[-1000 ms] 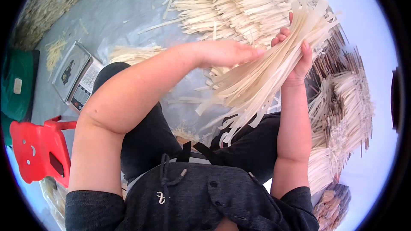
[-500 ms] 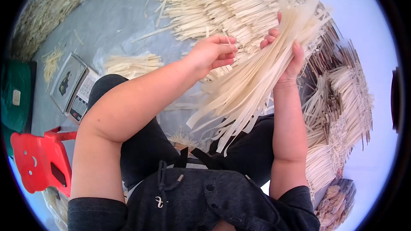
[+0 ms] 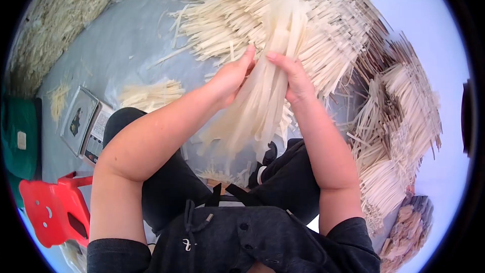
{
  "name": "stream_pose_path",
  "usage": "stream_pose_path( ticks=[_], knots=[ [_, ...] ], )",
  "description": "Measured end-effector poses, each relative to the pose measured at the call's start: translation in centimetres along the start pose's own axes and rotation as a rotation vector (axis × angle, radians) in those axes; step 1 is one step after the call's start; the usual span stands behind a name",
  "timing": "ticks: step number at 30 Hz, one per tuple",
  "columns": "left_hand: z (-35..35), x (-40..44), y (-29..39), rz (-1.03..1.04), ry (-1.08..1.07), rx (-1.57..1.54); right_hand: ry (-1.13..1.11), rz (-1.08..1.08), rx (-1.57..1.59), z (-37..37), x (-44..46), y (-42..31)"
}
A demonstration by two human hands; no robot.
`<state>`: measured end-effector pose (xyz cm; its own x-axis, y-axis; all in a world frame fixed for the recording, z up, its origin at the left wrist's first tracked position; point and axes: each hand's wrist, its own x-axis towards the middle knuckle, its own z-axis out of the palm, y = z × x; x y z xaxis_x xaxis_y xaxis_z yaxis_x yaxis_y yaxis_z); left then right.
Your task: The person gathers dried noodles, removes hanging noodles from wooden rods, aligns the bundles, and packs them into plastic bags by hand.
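A loose bundle of pale flat strips (image 3: pixel 257 103) hangs between my hands, its upper end pointing away from me and its lower ends fanned out and blurred above my lap. My right hand (image 3: pixel 298 78) is on the right of the image and my left hand (image 3: pixel 235 77) on the left. The hand on the right grips the bundle with its thumb across the front. On the other side, my left hand is against the bundle's edge, thumb up, its fingers partly hidden behind the strips.
Layered strips (image 3: pixel 222 25) cover the floor ahead, with more piled at right (image 3: pixel 399 121). A small strip pile (image 3: pixel 151 95) lies beside a scale (image 3: pixel 81 121). A red stool (image 3: pixel 55 210) and green bag (image 3: pixel 20 136) stand at left.
The bundle has moved left toward the middle and turned more upright. My left hand, which was apart from it half a second ago, now touches its left side.
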<state>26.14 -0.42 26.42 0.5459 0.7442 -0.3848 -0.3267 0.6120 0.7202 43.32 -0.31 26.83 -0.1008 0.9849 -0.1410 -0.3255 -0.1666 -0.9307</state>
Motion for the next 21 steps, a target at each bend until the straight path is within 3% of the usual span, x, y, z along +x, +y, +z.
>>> stream_pose_path(
  ticks=[4, 6, 13, 19, 21],
  knots=[
    [-0.2, -0.1, -1.6, 0.206, -0.045, 0.378, 0.033, -0.017, -0.013, 0.9, -0.5, 0.8],
    [-0.9, 0.0, -2.7, 0.497, 0.035, 0.892, -0.022, 0.023, -0.022, 1.1, -0.9, 0.8],
    [-2.6, -0.7, -1.7, 0.454, -0.056, 0.990, -0.087, 0.063, -0.083, 2.4, -1.3, 1.5],
    [-4.7, -3.9, 5.7, 0.157, -0.131, 1.513, -0.104, 0.086, -0.069, 2.3, 1.4, 1.7],
    [-7.0, -4.8, 8.4, 0.026, -0.140, 1.392, -0.122, 0.093, -0.087, 2.6, 2.6, 1.8]
  ],
)
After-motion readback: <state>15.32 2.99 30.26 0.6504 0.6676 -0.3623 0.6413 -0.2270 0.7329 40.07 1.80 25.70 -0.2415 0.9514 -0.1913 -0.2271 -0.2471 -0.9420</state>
